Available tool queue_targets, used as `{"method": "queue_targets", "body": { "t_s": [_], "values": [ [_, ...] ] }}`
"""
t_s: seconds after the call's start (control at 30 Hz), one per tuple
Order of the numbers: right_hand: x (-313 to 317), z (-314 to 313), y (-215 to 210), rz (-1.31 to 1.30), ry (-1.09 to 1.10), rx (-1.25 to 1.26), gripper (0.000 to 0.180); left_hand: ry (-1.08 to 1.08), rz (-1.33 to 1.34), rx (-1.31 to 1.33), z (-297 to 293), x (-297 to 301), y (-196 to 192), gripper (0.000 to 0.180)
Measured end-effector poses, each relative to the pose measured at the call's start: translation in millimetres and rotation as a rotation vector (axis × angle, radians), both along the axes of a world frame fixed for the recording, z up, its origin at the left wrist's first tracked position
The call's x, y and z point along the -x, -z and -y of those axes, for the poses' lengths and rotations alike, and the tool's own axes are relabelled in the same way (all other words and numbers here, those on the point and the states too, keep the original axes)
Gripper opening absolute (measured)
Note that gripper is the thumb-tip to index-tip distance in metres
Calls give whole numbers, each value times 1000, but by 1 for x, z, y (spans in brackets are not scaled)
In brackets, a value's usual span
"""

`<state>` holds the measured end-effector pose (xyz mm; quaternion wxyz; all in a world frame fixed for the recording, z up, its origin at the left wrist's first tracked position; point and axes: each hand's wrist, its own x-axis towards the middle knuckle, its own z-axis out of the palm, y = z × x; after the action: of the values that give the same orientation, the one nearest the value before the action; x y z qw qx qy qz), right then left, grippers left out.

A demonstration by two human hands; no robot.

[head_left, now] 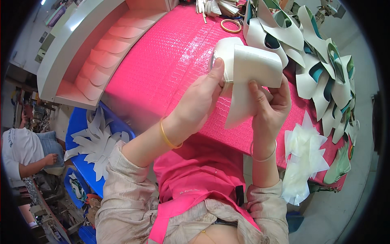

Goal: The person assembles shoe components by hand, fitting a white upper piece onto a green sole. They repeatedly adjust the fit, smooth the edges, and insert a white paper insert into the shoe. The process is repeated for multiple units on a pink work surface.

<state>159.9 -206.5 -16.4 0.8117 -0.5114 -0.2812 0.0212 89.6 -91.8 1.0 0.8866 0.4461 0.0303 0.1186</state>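
Above the near part of the pink-covered table, both my hands hold a cream-white shoe upper piece (257, 65) with a broad, curved panel. My left hand (202, 95) is closed on its left side, the thumb pressed against a white rounded edge. My right hand (270, 103) pinches the lower flap between thumb and fingers, and the flap hangs down to the left of that thumb. Part of the piece is hidden behind the panel and my fingers. Beyond it lies a yellow tape ring (230, 26).
White shoe uppers (321, 65) with teal linings pile along the right side. Thin whitish sheets (302, 158) lie at the near right edge. At left, a grey machine (61, 61) holds cream pieces under reddish light. A blue tub (81, 122) holds white cut pieces. Another person (28, 150) is at far left.
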Motion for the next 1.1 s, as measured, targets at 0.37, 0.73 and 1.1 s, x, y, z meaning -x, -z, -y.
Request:
{"method": "queue_targets", "body": {
  "t_s": [0.37,0.73,1.1],
  "values": [
    [3,0,-3,-40,43,-67,32,10,-21,37,7,-1,-8,50],
    [7,9,20,46,108,47,67,-90,-115,-376,-19,-51,-39,34],
    [-5,3,15,-36,104,-66,66,47,-157,-262,-21,-87,-51,31]
  ]
}}
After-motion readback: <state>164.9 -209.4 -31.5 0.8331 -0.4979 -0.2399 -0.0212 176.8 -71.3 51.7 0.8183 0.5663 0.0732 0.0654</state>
